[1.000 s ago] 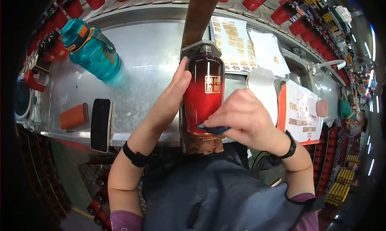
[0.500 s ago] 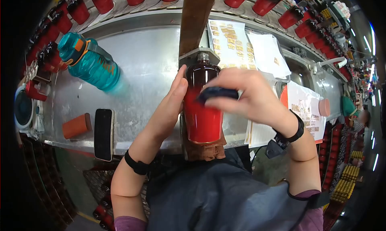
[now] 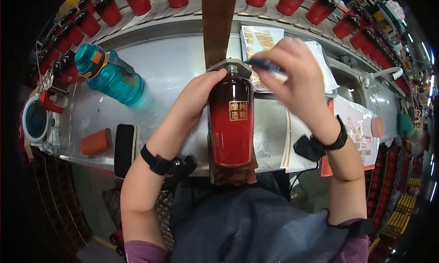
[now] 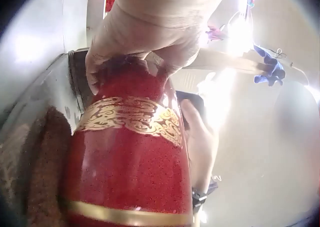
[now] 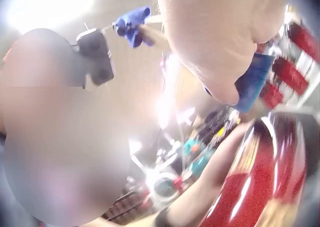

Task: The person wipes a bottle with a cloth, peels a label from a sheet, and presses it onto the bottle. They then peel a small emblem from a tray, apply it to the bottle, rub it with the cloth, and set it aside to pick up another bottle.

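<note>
Gold trim is on the red bottle (image 3: 232, 144), with more gold pieces at hand.
Nearest you, brown cloth (image 3: 235, 176) shows under the bottle's base; your left hand (image 3: 194, 96) grips its shoulder, while your right hand (image 3: 295, 71) pinches a blue pad (image 3: 270, 66), apart from the glossy side. The gold square (image 3: 238, 111) looks complete; whether more is left, you cannot tell. Beyond lies a sheet of gold pieces (image 3: 263, 36). Only the left wrist view shows the patterned band (image 4: 135, 118); the head view shows the square.
</note>
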`<action>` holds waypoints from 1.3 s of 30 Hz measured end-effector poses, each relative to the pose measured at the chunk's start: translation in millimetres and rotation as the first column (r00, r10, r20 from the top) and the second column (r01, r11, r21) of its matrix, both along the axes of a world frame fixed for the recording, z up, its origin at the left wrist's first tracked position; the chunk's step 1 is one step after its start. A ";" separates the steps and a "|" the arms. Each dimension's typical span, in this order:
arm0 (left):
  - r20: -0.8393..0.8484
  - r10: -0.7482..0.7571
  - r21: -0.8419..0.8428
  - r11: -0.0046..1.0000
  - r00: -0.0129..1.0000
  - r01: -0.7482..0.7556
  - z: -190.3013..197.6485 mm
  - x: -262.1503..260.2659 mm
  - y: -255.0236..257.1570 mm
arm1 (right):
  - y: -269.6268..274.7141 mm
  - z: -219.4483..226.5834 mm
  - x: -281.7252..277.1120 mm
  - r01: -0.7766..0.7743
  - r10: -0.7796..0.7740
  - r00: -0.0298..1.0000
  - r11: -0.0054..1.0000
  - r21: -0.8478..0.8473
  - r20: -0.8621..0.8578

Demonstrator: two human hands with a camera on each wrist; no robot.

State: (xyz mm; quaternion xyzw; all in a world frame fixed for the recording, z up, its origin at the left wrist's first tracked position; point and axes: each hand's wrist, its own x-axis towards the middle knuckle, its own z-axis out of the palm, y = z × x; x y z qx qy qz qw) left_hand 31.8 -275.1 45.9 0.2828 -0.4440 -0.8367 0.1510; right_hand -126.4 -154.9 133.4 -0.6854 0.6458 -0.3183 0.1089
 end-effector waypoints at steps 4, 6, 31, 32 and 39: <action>-0.009 -0.063 0.097 0.993 0.998 0.063 -1.8 -15.5 -7.5 | 7.1 3.4 48.2 -0.344 0.436 0.841 0.888 0.305 -0.321; -0.005 -0.124 0.170 0.978 0.992 0.123 -3.5 -20.3 -9.1 | 6.2 -13.7 22.9 -0.307 0.305 0.952 0.950 0.062 0.030; -0.167 0.939 -0.561 0.159 0.300 -0.812 78.1 362.5 260.8 | 212.1 50.8 -98.8 -0.124 0.137 0.989 0.975 -0.184 0.055; -0.185 0.965 -0.569 0.048 0.185 -0.821 73.0 396.7 274.0 | 214.1 42.5 -105.3 0.040 0.016 0.964 0.978 -0.205 0.264; -0.107 0.933 -0.834 -0.272 -0.342 -0.480 -0.4 558.6 349.5 | 233.6 36.3 -118.1 0.235 -0.139 0.872 0.960 -0.153 0.469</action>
